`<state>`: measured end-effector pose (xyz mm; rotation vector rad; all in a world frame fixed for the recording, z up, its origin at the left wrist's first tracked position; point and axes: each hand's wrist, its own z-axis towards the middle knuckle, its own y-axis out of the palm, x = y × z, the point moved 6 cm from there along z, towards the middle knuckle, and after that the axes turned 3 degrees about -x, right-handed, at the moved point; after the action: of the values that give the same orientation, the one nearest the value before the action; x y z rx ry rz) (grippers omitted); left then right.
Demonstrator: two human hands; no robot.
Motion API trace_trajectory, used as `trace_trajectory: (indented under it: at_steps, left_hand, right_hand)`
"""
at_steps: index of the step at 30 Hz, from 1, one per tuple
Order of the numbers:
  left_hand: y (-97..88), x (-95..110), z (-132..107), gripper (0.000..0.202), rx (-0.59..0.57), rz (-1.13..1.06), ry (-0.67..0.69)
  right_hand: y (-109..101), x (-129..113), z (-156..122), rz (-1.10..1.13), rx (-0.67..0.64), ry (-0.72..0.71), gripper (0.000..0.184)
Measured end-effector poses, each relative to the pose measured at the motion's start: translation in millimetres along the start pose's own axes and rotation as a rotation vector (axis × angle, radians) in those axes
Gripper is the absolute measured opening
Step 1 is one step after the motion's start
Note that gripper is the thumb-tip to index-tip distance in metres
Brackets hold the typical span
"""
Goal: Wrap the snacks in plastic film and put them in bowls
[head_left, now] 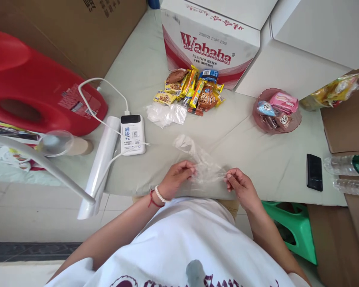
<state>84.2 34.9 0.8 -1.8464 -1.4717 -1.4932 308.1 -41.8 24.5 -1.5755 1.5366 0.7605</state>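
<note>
A thin clear plastic bag (201,161) lies crumpled on the pale table cover near the front edge. My left hand (177,179) pinches its near left edge with closed fingers. My right hand (241,185) pinches the near right edge, fingers closed too. The bag stretches between both hands and trails away toward the table's middle. A pile of wrapped snacks (191,91) lies farther back, with another crumpled clear bag (166,114) beside it.
A pink dish (293,121) with wrapped sweets sits at the right. A white power bank (133,134) with cables and a white roll (100,165) lie at the left. A black phone (314,172), a Wahaha carton (209,40), a red container (30,83) and bottles (348,165) surround the area.
</note>
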Motion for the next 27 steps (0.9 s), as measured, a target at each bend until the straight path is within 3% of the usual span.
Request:
trace_trajectory:
  at_steps: [3, 6, 9, 11, 13, 17, 21, 24, 27]
  left_hand:
    - [-17.4, 1, -13, 0.031, 0.077, 0.05, 0.054]
    - [-10.4, 6, -19, 0.029, 0.031, 0.128, 0.099]
    - [5.0, 14, -18, 0.027, -0.048, 0.152, 0.129]
    - [8.1, 18, -17, 0.026, -0.058, 0.119, 0.135]
    - [-1.0, 20, -18, 0.026, 0.013, 0.044, 0.132]
    - [-40.9, 12, -23, 0.026, 0.27, -0.086, 0.083]
    - [-66.4, 3, -29, 0.02, 0.438, 0.065, 0.021]
    - [-60.8, 15, -30, 0.02, 0.47, 0.309, 0.111]
    - [-38.5, 38, -26, 0.03, 0.443, 0.552, 0.25]
  right_hand:
    - [-14, -4, 1, -0.223, -0.107, 0.016, 0.04]
    - [-16, -33, 10, -0.317, -0.085, -0.114, 0.045]
    - [11, -52, 29, -0.312, -0.137, -0.189, 0.058]
    - [30, -51, 47, -0.278, -0.144, -0.167, 0.043]
    - [38, -46, 65, -0.174, -0.072, -0.14, 0.032]
    - [17, -32, 83, 0.059, 0.141, -0.112, 0.032]
    - [-7, -24, 85, 0.06, 0.211, -0.106, 0.031]
    - [-12, -22, 84, 0.031, 0.222, -0.117, 0.03]
    - [-12, -27, 81, 0.016, 0.228, -0.142, 0.028]
